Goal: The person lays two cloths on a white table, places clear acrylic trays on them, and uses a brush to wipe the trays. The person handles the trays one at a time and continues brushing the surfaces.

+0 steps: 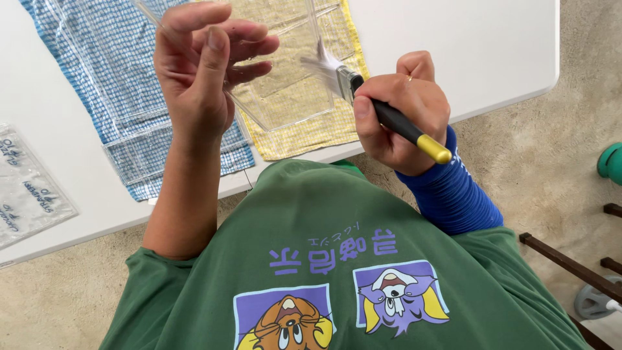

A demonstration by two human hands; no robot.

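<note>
Cloths point(123, 78) cover near table; far right corner point(492, 45) open.

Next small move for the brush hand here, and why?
Probably a short sweep of the brush along the wall of the clear plastic container. The left hand holds the container tilted above the yellow cloth, and the right hand grips the black, gold-tipped handle with the white bristles already splayed against the container's right edge.

I can't make out the brush's bristles point(324, 65), blurred against the clear container point(285, 71). My left hand point(201, 71) hides that container's near-left wall, and its far rim is cut off by the top edge.
</note>
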